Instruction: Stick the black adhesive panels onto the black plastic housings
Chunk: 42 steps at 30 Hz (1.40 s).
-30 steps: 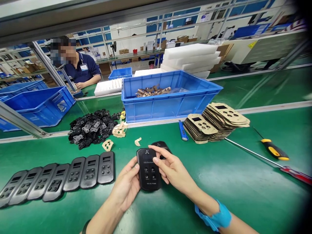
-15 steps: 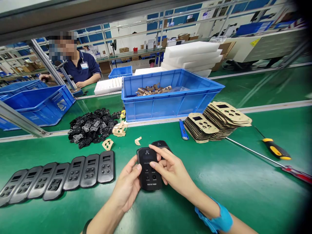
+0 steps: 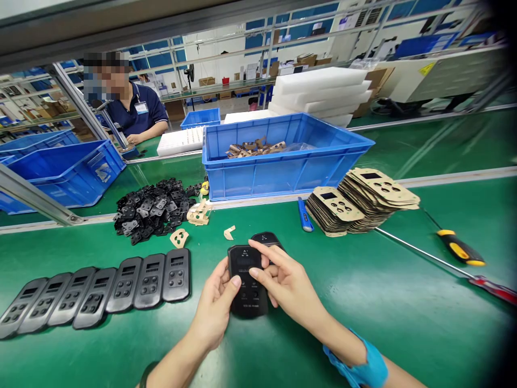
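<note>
A black panel (image 3: pixel 248 296) with small round buttons and white lettering is held between both hands, tilted toward the camera. My left hand (image 3: pixel 216 302) grips its left edge, the thumb lying on its face. On the right side my right hand (image 3: pixel 285 277) holds it, with index finger and thumb on the front near the upper right edge. Behind them a second black panel (image 3: pixel 264 238) lies partly hidden on the green table. To the left, a row of several black panels (image 3: pixel 176 275) rests face up, some overlapping.
Beyond are a heap of black rubber pads (image 3: pixel 151 210), paper scraps (image 3: pixel 179 237), a blue bin (image 3: pixel 274 175), a blue cutter (image 3: pixel 304 215) and stacked beige sheets (image 3: pixel 379 188). Two screwdrivers (image 3: pixel 460 248) (image 3: pixel 490 288) lie right. A person (image 3: pixel 141 116) sits across the bench.
My left thumb has moved from the panel's left edge further onto its face, near the buttons. The right hand keeps nearly the same grip.
</note>
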Each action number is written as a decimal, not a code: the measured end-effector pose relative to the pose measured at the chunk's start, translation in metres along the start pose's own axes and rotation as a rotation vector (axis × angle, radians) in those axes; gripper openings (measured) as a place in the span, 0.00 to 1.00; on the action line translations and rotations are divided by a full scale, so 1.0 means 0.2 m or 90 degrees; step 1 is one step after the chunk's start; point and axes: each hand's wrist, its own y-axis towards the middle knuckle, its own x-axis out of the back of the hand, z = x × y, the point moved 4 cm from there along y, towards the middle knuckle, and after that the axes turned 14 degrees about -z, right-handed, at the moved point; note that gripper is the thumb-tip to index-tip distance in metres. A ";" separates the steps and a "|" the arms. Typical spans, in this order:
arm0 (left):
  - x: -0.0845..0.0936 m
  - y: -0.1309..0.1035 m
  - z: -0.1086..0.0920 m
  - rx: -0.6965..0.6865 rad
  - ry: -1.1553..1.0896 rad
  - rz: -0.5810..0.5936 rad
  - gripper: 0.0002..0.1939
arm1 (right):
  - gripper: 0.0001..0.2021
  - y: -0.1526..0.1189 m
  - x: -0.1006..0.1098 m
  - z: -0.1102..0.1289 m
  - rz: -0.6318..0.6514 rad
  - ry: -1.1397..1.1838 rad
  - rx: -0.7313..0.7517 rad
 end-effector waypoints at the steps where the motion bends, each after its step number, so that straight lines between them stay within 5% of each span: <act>1: 0.00 0.00 0.00 -0.005 0.007 0.002 0.26 | 0.23 0.00 0.00 0.00 0.001 -0.001 -0.006; 11: 0.04 -0.01 0.01 -0.013 0.100 0.007 0.26 | 0.23 0.01 0.00 0.01 0.088 -0.058 -0.017; 16: 0.01 -0.02 0.01 -0.019 0.124 0.048 0.35 | 0.23 0.00 -0.01 0.00 0.076 -0.035 -0.036; 24: -0.01 -0.03 -0.01 -0.036 0.150 -0.012 0.36 | 0.24 -0.01 -0.02 0.01 0.050 -0.067 -0.034; 34: -0.03 -0.06 0.00 0.035 0.116 0.105 0.60 | 0.22 -0.01 -0.03 0.02 0.056 0.068 -0.073; 39: -0.03 -0.06 -0.01 -0.026 0.168 0.173 0.58 | 0.23 0.12 0.09 0.02 -0.003 0.035 -0.033; 42: 0.00 -0.02 0.01 -0.045 0.211 0.125 0.56 | 0.24 0.23 0.21 -0.01 -0.063 -0.115 0.030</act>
